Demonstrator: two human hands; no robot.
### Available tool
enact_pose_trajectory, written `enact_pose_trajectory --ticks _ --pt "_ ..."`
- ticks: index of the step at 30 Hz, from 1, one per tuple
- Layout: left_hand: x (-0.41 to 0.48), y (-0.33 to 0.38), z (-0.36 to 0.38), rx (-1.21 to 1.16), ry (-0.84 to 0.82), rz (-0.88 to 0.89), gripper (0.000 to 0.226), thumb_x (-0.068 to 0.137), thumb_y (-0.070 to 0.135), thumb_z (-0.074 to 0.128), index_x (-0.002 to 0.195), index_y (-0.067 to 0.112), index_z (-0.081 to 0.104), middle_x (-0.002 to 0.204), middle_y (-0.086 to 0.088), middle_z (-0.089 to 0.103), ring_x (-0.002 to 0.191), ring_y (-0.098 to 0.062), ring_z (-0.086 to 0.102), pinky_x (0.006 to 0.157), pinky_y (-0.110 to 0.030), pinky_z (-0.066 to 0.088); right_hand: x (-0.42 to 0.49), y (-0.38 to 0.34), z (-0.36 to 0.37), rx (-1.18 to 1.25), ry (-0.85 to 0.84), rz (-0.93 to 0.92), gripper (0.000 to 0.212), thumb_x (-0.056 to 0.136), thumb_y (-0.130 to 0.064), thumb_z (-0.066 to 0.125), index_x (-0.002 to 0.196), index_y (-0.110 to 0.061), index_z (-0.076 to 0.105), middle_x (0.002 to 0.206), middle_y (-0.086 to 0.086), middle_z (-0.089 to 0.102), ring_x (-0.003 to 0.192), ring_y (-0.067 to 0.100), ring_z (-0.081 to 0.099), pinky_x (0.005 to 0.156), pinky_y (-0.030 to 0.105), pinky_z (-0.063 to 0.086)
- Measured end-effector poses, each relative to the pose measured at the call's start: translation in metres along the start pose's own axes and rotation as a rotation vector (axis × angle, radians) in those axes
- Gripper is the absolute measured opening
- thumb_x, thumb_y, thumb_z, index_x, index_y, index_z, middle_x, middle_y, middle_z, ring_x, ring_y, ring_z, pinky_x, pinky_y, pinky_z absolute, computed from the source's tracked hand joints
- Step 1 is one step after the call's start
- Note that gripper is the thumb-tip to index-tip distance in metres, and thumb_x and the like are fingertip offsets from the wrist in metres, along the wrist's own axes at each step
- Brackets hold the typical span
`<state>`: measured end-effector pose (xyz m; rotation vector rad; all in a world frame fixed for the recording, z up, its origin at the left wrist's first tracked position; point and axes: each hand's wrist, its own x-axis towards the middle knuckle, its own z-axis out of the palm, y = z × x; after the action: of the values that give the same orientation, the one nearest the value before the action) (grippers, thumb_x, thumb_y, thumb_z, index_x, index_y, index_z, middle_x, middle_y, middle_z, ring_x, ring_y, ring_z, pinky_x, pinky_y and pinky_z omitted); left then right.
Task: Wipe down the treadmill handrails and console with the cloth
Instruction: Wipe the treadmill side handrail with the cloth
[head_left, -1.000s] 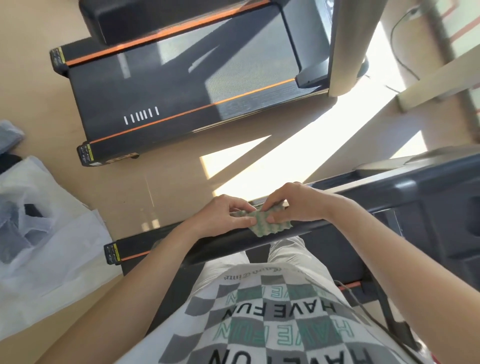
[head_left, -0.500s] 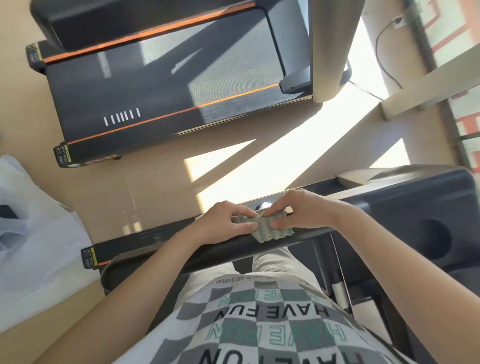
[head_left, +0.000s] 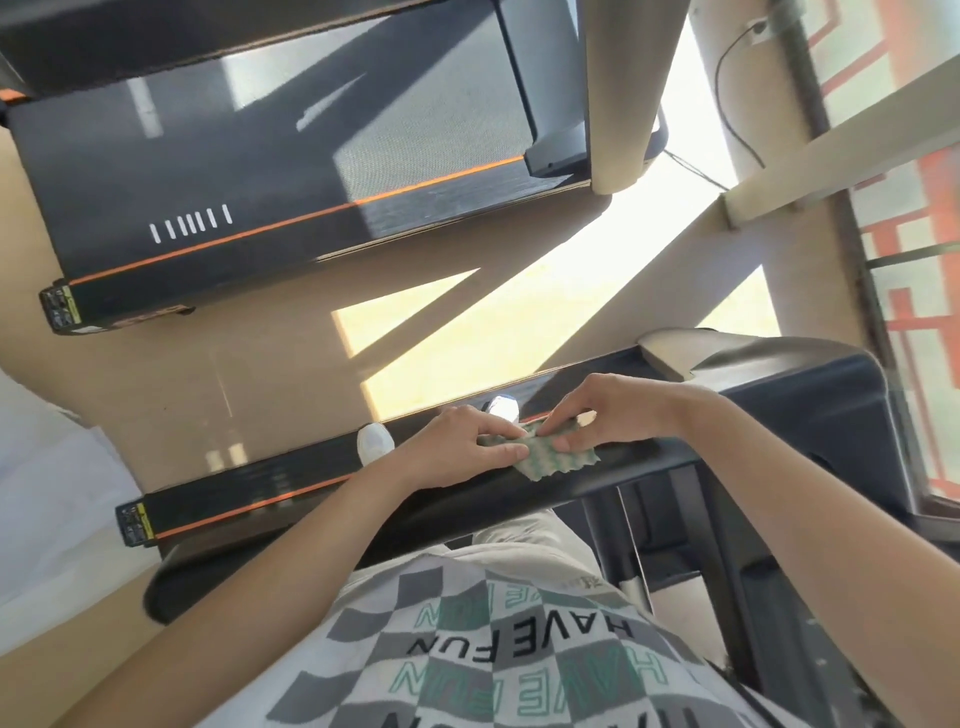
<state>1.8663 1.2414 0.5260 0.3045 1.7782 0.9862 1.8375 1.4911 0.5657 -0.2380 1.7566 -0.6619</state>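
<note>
A small green patterned cloth (head_left: 553, 457) lies on the black handrail (head_left: 363, 530) of the treadmill that I stand on. My left hand (head_left: 457, 447) holds the cloth's left edge between thumb and fingers. My right hand (head_left: 613, 410) pinches its right part with the fingertips. Both hands rest on the rail, close together. The dark console (head_left: 810, 415) sits at the right end of the rail, behind my right forearm.
A second black treadmill (head_left: 270, 171) with orange trim stands across the tan floor ahead. A beige post (head_left: 628, 88) rises at the top. White plastic bags (head_left: 47, 493) lie at the left. A window frame (head_left: 883, 291) runs along the right.
The view has swung, so the console shows more at the right. Both hands stay together on the cloth on the rail, and white shoes now show beyond the rail.
</note>
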Motion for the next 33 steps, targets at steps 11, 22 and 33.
enact_pose_trajectory --ticks 11,22,33 --pt "0.035 0.028 0.01 -0.073 -0.079 0.045 0.037 0.1 0.045 0.061 0.133 0.031 0.069 0.132 0.013 0.067 0.119 -0.007 0.061 0.104 -0.033 0.049 -0.03 0.026 -0.024 0.015 -0.004 0.083 0.026 0.097 -0.041 0.065 0.122 -0.042 0.072 0.115 -0.025 0.07 0.102 -0.003 0.062 0.088 0.016 0.044" --pt "0.075 0.043 0.027 -0.14 -0.094 0.058 0.033 0.094 0.046 0.067 0.123 0.03 0.074 0.121 0.011 0.072 0.114 -0.005 0.065 0.102 -0.025 0.051 -0.049 0.067 -0.028 0.008 0.097 0.147 0.025 0.09 -0.063 0.06 0.114 -0.06 0.066 0.123 -0.021 0.068 0.112 0.012 0.062 0.102 0.045 0.049" --pt "0.141 0.09 0.048 -0.156 -0.243 0.051 0.04 0.1 0.043 0.06 0.138 0.031 0.064 0.141 0.015 0.06 0.13 -0.007 0.054 0.112 -0.026 0.038 -0.085 0.101 -0.049 -0.133 0.194 0.352 0.03 0.101 -0.05 0.047 0.126 -0.056 0.062 0.132 -0.02 0.062 0.127 0.011 0.051 0.107 0.033 0.031"
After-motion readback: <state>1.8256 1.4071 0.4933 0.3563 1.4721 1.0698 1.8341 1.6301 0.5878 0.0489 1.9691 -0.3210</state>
